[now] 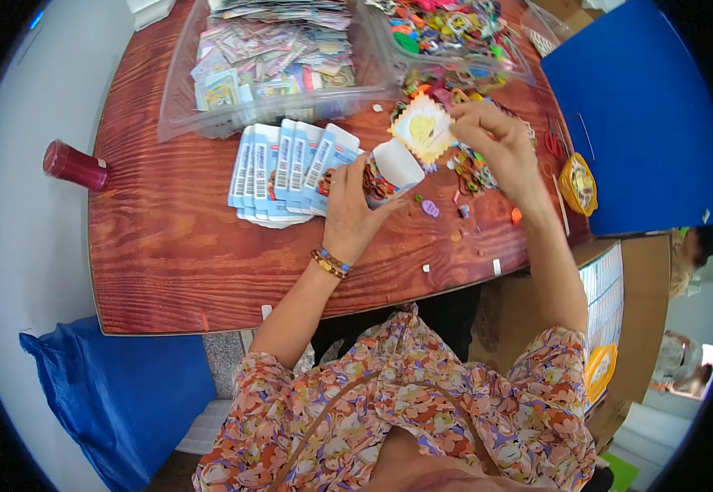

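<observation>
From where I stand, the person's left forearm slants up and to the right over the near edge of the worktop (184, 283), two beaded bracelets (330, 263) at the wrist. The left hand (351, 205) is closed around a small open box (399, 165), fingers on its left side and thumb spread toward its lower edge, with the white flap tilted up. The right arm reaches up from the elbow, its forearm leaning left, and the right hand (494, 141) hangs with fingers curled, pinching the right-hand edge of a yellow zigzag-edged packet (424, 134). That packet is just above the box's open end. Beside the left hand, blue-and-white flat boxes (278, 174) lie fanned; beyond them sits a clear bin (291, 112) of packets.
</observation>
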The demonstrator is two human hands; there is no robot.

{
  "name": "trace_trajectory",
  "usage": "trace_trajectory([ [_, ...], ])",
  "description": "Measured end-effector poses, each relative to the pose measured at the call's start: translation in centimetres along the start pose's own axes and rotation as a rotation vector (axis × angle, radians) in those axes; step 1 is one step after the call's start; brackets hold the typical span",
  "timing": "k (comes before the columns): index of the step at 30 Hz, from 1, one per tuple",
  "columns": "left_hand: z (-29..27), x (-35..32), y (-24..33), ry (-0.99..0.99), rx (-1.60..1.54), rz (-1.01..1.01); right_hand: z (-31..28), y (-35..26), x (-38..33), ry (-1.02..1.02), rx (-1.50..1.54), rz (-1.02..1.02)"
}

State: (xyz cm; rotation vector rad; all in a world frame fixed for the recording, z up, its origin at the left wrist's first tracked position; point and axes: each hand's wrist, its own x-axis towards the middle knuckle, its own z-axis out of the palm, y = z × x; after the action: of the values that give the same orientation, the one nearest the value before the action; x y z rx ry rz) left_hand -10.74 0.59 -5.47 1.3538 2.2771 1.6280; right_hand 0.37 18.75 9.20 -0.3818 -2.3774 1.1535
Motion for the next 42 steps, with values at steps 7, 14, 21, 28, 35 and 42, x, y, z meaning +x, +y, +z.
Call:
trace_trajectory([
  [7,1.5,-0.8,2.9,-0.057,0.046,0.090,1.3,0.7,-7.3,0.193,-0.021,0.040],
  [14,3.8,-0.8,6.2,-0.131,0.150,0.289,-2.2,1.4,-10.8,0.210,-0.373,-0.154],
  [21,5.4,-1.0,6.1,-0.313,0.137,0.201,-1.4,4.1,-12.0,0.049,-0.560,0.116],
  [28,8.3,-0.2,9.0,-0.399,0.156,0.310,-4.2,2.9,-15.5,0.106,-0.679,0.255],
  [35,9.2,0.6,9.7,-0.499,0.080,0.313,-2.1,6.6,-16.6,0.296,-0.652,0.025],
  [42,9.8,0.5,8.2,-0.474,0.094,0.381,-4.5,5.2,-20.8,0.482,-0.421,0.012],
])
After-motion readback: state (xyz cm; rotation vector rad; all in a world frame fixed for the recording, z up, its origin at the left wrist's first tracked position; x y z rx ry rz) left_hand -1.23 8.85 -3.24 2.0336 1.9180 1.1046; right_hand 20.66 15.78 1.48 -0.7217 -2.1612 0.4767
